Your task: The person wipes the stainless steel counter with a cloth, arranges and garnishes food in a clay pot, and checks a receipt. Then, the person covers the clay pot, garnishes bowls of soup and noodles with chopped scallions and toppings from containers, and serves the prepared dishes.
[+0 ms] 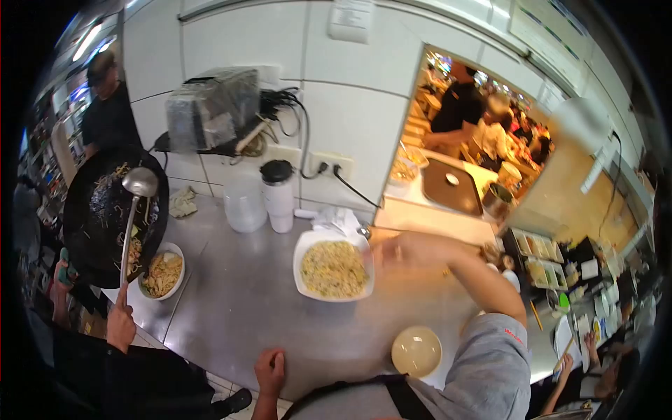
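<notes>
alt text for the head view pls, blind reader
The wearer's blurred right hand is at the edge of a dish of what looks like fried rice, on a counter. At left, a co-worker's hand holds a ladle by a wok.

The middle of the frame is taken up by a smooth grey stainless-steel counter (231, 315), crossed at left by a narrow seam. Near the centre, a white square dish (299, 281) filled with fried rice is set on it. A round, glossy beige bowl (416, 350) is placed at lower right of centre. Left of the seam, a white oval bowl (183, 269) of noodles is seen. Along the back, a white tumbler with a black lid (280, 203) is stood beside a translucent plastic container (245, 203).
</notes>
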Motion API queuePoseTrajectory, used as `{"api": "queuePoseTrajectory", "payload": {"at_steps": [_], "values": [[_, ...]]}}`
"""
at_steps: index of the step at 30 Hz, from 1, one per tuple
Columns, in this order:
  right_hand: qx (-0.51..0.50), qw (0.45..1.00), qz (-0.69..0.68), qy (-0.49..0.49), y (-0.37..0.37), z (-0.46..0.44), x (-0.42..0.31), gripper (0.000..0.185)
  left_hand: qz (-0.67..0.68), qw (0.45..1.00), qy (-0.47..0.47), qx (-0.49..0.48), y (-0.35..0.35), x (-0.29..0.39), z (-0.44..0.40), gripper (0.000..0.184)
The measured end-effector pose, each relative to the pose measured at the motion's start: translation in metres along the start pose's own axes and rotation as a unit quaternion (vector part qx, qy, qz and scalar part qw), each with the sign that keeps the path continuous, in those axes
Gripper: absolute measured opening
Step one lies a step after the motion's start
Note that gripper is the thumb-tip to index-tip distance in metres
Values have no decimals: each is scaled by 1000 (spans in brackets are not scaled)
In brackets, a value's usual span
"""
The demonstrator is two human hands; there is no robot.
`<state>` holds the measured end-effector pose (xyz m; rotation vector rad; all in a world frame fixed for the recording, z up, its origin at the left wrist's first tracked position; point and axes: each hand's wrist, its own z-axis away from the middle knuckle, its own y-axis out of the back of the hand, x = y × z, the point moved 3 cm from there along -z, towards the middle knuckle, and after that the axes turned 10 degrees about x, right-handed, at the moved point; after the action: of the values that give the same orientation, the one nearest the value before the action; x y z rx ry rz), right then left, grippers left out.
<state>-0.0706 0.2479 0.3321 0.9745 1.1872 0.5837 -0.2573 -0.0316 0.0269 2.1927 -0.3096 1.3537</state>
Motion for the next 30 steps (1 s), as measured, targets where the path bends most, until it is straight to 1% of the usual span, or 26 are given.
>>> {"api": "queuePoseTrajectory", "payload": {"at_steps": [1, 2, 3, 5, 6, 8, 10, 12, 14, 15, 16, 18, 21, 22, 24, 26, 29, 30], "values": [[0, 982, -66, 178, -45, 39, 18, 33, 6, 1000, 10, 6, -3, -3, 2, 12], [-68, 987, -111, 90, -62, 75, 11, 30, 11, 1000, 19, 6, -4, -5, 3, 13], [-132, 978, -162, 0, -75, 113, 3, 28, 18, 1000, 21, 4, -5, -6, 4, 14], [-25, 962, -264, -69, -115, 180, 33, 31, 32, 999, 20, -16, -8, -7, 4, 15], [35, 943, -313, -108, -143, 216, 47, 33, 34, 999, 26, -23, -10, -7, 3, 17], [104, 903, -345, -232, -186, 287, 70, 30, 35, 998, 42, -38, -14, -8, 7, 19], [113, 891, -245, -365, -207, 348, 69, 26, 70, 993, 83, -45, -18, -8, 11, 22], [140, 915, -32, -377, -220, 398, 74, 24, 105, 986, 128, -23, -28, 6, 23, 27], [113, 855, -9, -506, -218, 440, 80, 25, 139, 980, 138, -42, -47, 25, 47, 27], [153, 847, 70, -504, -226, 462, 99, 24, 158, 976, 144, -46, -58, 37, 61, 27], [214, 825, 115, -510, -225, 480, 113, 24, 155, 978, 124, -68, -71, 53, 77, 28], [244, 785, 128, -555, -212, 508, 145, 30, 148, 979, 87, -107, -96, 93, 112, 29], [371, 768, 216, -476, -215, 534, 192, 40, 180, 962, 103, -177, -136, 146, 171, 29], [351, 765, 245, -481, -226, 538, 206, 42, 186, 955, 115, -199, -148, 162, 190, 28], [312, 765, 304, -475, -243, 537, 230, 45, 210, 930, 124, -275, -173, 179, 225, 26], [340, 747, 298, -487, -234, 537, 246, 44, 131, 935, -4, -329, -188, 201, 249, 21], [356, 735, 285, -502, -223, 541, 266, 42, 112, 943, -65, -306, -202, 224, 274, 17], [360, 730, 280, -509, -220, 542, 273, 41, 101, 951, -62, -287, -203, 227, 276, 16]]}}
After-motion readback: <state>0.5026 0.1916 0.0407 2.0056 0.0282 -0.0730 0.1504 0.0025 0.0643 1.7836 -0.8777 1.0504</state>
